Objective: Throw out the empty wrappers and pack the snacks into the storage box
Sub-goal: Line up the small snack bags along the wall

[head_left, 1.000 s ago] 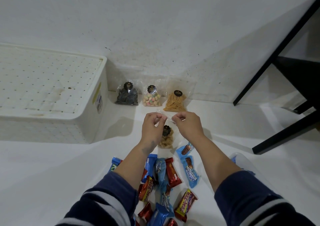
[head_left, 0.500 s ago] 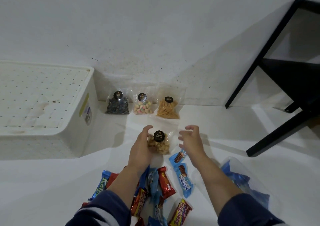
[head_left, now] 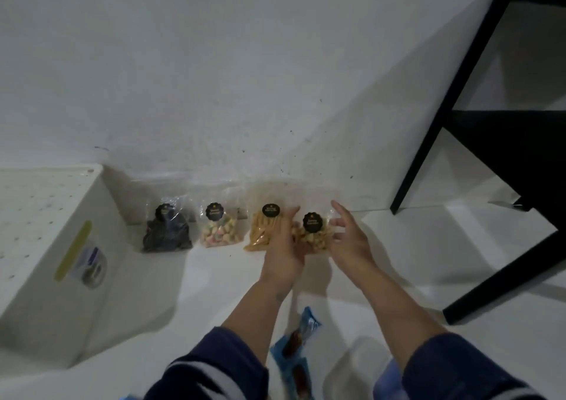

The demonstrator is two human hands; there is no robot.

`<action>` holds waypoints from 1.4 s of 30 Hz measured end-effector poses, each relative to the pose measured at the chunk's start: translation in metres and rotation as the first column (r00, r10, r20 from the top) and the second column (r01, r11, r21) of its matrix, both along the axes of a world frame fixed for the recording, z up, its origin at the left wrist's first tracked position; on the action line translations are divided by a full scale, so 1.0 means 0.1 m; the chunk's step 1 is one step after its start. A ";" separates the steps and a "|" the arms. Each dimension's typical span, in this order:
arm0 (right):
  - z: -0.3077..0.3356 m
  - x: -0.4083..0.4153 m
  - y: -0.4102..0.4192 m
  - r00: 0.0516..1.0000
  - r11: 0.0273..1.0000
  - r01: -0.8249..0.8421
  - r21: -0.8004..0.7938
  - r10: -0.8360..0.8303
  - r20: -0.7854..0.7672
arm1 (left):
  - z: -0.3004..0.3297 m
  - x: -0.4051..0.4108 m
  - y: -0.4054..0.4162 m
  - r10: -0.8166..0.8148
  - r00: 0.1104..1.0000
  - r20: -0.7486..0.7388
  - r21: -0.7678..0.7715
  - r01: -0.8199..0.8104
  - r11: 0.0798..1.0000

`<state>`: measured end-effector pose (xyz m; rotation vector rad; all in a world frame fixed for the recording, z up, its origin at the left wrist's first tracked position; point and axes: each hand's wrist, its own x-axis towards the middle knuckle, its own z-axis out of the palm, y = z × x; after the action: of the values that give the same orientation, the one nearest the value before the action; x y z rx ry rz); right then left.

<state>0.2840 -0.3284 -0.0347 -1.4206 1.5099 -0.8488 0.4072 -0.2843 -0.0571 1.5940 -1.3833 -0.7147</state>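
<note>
Against the wall stand three clear snack bags with black round labels: a dark one (head_left: 167,229), a pastel one (head_left: 220,229) and a bag of yellow sticks (head_left: 262,231). To their right, my left hand (head_left: 283,249) holds a fourth bag of tan pieces (head_left: 312,231) from its left side and underneath. My right hand (head_left: 347,239) is at the bag's right edge with fingers spread and straight. The white storage box (head_left: 49,265) with its dotted lid on stands at the left.
Blue snack wrappers (head_left: 298,341) lie on the white floor between my arms, and a clear bag (head_left: 352,366) lies under my right forearm. A black table frame (head_left: 477,142) stands at the right against the wall.
My left hand carried the tan snack bag forward and to the right, up to the row by the wall. My right hand came along beside it. The view tilted up, hiding most wrappers.
</note>
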 end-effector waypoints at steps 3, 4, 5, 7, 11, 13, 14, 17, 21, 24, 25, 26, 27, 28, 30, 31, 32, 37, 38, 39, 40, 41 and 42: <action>-0.05 -0.11 -0.37 0.995 1.000 -0.013 -0.013 0.011 -0.098 | -0.05 -0.13 -0.39 -0.030 0.998 0.048 0.060 0.028 0.998; -0.08 -0.12 -0.44 0.994 1.000 -0.031 -0.001 0.031 -0.102 | -0.08 -0.15 -0.48 -0.045 0.997 0.061 0.096 0.039 0.995; -0.12 -0.13 -0.49 0.994 0.999 -0.051 0.016 0.053 -0.097 | -0.11 -0.17 -0.54 -0.063 0.995 0.074 0.122 0.054 0.991; -0.18 -0.12 -0.54 0.993 0.995 -0.082 0.055 0.087 -0.084 | -0.16 -0.16 -0.60 -0.097 0.989 0.111 0.172 0.077 0.982; -0.14 -0.12 -0.46 0.980 0.990 -0.114 0.080 0.125 -0.152 | -0.10 -0.10 -0.60 -0.137 0.971 0.196 0.246 0.086 0.965; -0.02 -0.16 -0.34 0.954 0.982 -0.158 0.099 0.178 -0.243 | 0.00 -0.08 -0.54 -0.139 0.962 0.236 0.278 0.070 0.958; 0.06 -0.18 -0.26 0.938 0.978 -0.179 0.107 0.203 -0.281 | 0.07 -0.07 -0.48 -0.139 0.956 0.258 0.294 0.059 0.954; 0.31 -0.22 0.05 0.870 0.962 -0.242 0.126 0.273 -0.411 | 0.33 0.00 -0.19 -0.179 0.939 0.294 0.333 0.075 0.940; 0.61 -0.20 0.62 0.753 0.911 -0.353 0.214 0.412 -0.513 | 0.65 0.20 0.45 -0.369 0.843 0.390 0.424 0.191 0.885; 0.83 -0.12 1.11 0.607 0.834 -0.436 0.337 0.549 -0.575 | 0.88 0.39 0.99 -0.485 0.774 0.406 0.550 0.217 0.807; 0.90 -0.08 1.27 0.555 0.808 -0.455 0.374 0.586 -0.591 | 0.96 0.45 1.18 -0.504 0.755 0.419 0.577 0.207 0.790; 0.98 -0.03 1.43 0.513 0.786 -0.469 0.402 0.613 -0.601 | 1.04 0.52 1.35 -0.511 0.739 0.439 0.594 0.188 0.782; 1.06 0.02 1.57 0.482 0.770 -0.483 0.418 0.632 -0.607 | 1.11 0.58 1.51 -0.508 0.727 0.462 0.602 0.163 0.781; 1.15 0.08 1.71 0.456 0.757 -0.500 0.421 0.643 -0.615 | 1.18 0.64 1.67 -0.500 0.718 0.483 0.607 0.137 0.783; 1.32 0.20 1.95 0.413 0.733 -0.541 0.411 0.658 -0.629 | 1.35 0.78 1.96 -0.473 0.719 0.509 0.609 0.087 0.788; 1.40 0.27 2.04 0.393 0.720 -0.564 0.404 0.665 -0.635 | 1.43 0.85 2.09 -0.451 0.724 0.522 0.605 0.059 0.794; 1.49 0.35 2.14 0.369 0.702 -0.592 0.396 0.673 -0.641 | 1.52 0.93 2.22 -0.423 0.732 0.534 0.597 0.028 0.802; 1.91 0.78 2.47 0.269 0.608 -0.713 0.348 0.696 -0.666 | 1.92 1.38 2.79 -0.236 0.783 0.576 0.525 -0.132 0.841; 1.99 0.88 2.55 0.261 0.599 -0.731 0.328 0.690 -0.675 | 1.97 1.49 2.90 -0.202 0.783 0.588 0.513 -0.167 0.842; 2.05 0.97 2.61 0.261 0.591 -0.746 0.308 0.685 -0.680 | 2.02 1.60 2.99 -0.170 0.783 0.598 0.499 -0.199 0.843; 2.10 1.06 2.66 0.263 0.583 -0.759 0.290 0.682 -0.682 | 2.05 1.72 3.08 -0.139 0.786 0.603 0.486 -0.223 0.845; 2.13 1.16 2.71 0.263 0.577 -0.768 0.279 0.681 -0.684 | 2.08 1.84 3.16 -0.109 0.791 0.602 0.474 -0.244 0.846; 2.16 1.26 2.75 0.260 0.572 -0.774 0.271 0.677 -0.688 | 2.11 1.96 3.24 -0.080 0.795 0.601 0.462 -0.264 0.846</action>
<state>0.4105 -0.0534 0.1815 -2.4636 1.0264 0.3345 0.6034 0.0394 0.1542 2.4824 -1.6123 -0.5672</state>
